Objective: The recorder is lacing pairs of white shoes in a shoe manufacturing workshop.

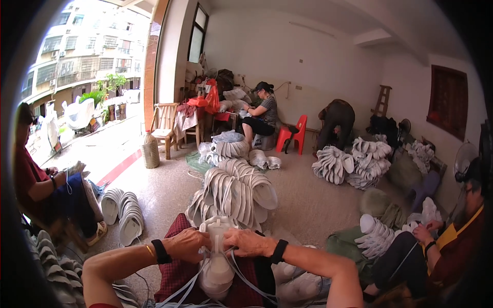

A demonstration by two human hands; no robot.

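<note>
A white shoe upper (pixel 216 274) rests on my lap over dark red checked cloth (pixel 173 272), its open end pointing away from me. My left hand (pixel 189 244) is closed at the upper's left edge, fingertips bent inward. Opposite it, my right hand (pixel 248 243) pinches the right edge. Pale flat laces (pixel 191 285) trail down from the upper on both sides. Whether a lace end sits between my fingertips is too small to make out. Just beyond my hands stand long rows of stacked white shoe uppers (pixel 233 192).
More stacked uppers (pixel 126 213) lie left, others (pixel 334 164) far right. Seated co-workers work at left (pixel 38 177), right (pixel 457 246) and back (pixel 264 110); another person (pixel 337 120) bends over. A red chair (pixel 292 134), wooden chair (pixel 164 128) and plastic jug (pixel 150 150) stand on the floor.
</note>
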